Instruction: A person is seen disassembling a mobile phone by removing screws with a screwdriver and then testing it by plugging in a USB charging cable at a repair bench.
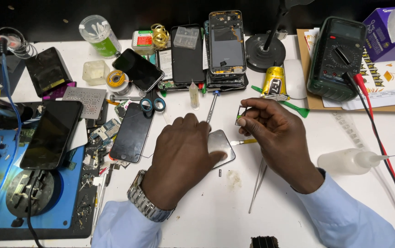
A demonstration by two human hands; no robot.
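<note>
The white workbench fills most of the frame, with a blue work mat at the lower left and a green multimeter at the upper right, its red and black leads running down the right edge. A stripped phone frame lies at top centre, and dark phones lie to the left.

At the centre, my left hand presses flat, palm down, on a silver phone back panel lying on the bench; my fingers cover its left part, and a metal watch shows at my wrist. Just right of it and a little higher, my right hand pinches a small dark square part between thumb and fingertips, held above the panel's upper right corner. Tweezers lie on the bench below my right hand, and a clear squeeze bottle lies to its right.
</note>
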